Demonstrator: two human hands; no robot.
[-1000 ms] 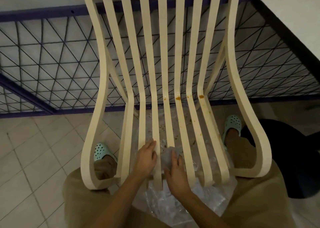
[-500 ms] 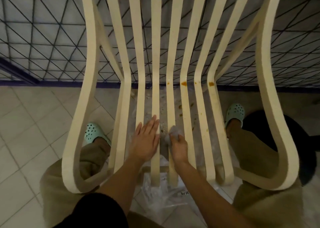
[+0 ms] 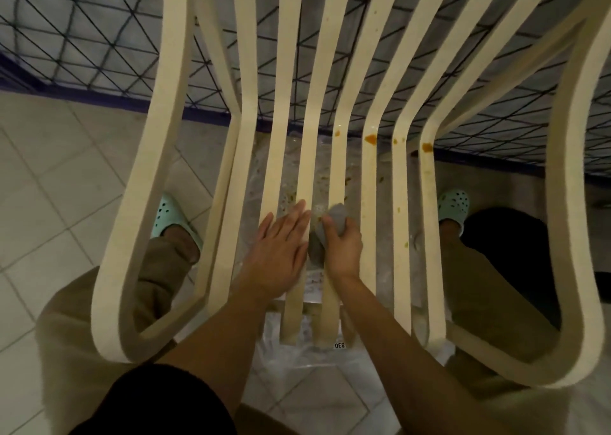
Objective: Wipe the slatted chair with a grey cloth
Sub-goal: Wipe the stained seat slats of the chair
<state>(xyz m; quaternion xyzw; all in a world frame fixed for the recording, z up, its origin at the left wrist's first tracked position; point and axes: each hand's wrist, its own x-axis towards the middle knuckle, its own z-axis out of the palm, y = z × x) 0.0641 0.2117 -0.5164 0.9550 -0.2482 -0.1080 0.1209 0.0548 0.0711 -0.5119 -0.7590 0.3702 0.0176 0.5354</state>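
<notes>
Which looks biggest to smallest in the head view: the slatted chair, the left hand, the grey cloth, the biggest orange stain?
1. slatted chair, by far.
2. left hand.
3. grey cloth, though the right hand covers part of it, so its full size is unsure.
4. orange stain, smallest.

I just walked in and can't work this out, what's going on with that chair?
A person is bent over a cream slatted chair, wiping its seat. The right hand grips a bunched grey cloth against a middle slat. The left hand lies flat on the slats just beside it. Orange stains at the bend of the slats farther back are not yet wiped. A plastic sheet lies on the floor under the chair.
</notes>
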